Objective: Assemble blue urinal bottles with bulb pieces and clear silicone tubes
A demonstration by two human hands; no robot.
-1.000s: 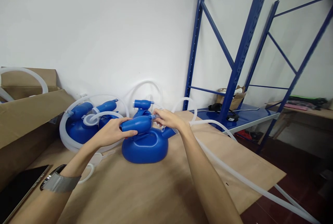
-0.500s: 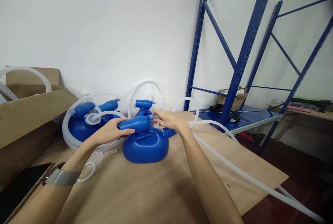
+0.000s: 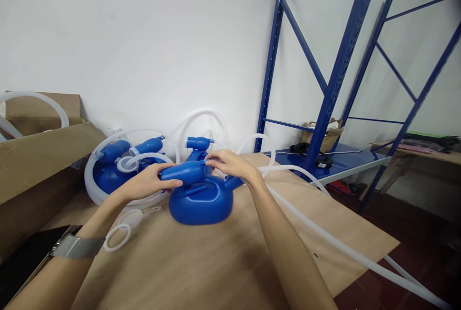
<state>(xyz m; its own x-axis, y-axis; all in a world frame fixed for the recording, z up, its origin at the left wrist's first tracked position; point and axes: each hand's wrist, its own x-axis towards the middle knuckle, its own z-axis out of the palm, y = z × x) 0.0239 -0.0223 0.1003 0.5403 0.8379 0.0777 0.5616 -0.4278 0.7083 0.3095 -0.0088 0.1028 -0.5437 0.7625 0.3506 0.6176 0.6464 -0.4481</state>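
Observation:
A blue bottle-shaped piece [image 3: 188, 172] lies sideways above a blue plastic container [image 3: 201, 204] on the brown board. Wrapped round its left end is my left hand [image 3: 153, 179], thumb in front. At its right end, my right hand [image 3: 225, 162] pinches a small clear fitting [image 3: 208, 165]; the fingertips partly hide it. A clear lid [image 3: 132, 219] and a white ring [image 3: 118, 238] lie on the board left of the container.
More blue containers [image 3: 111, 178] with white tubing stand at the left, near a cardboard box [image 3: 50, 156]. A long white hose [image 3: 324, 234] crosses the board's right side [image 3: 345, 228]. Blue metal shelving [image 3: 334, 75] rises at the right.
Both hands and the blue bottle-shaped piece have shifted slightly left. My right fingers are closer to the piece's right end, covering more of the clear fitting.

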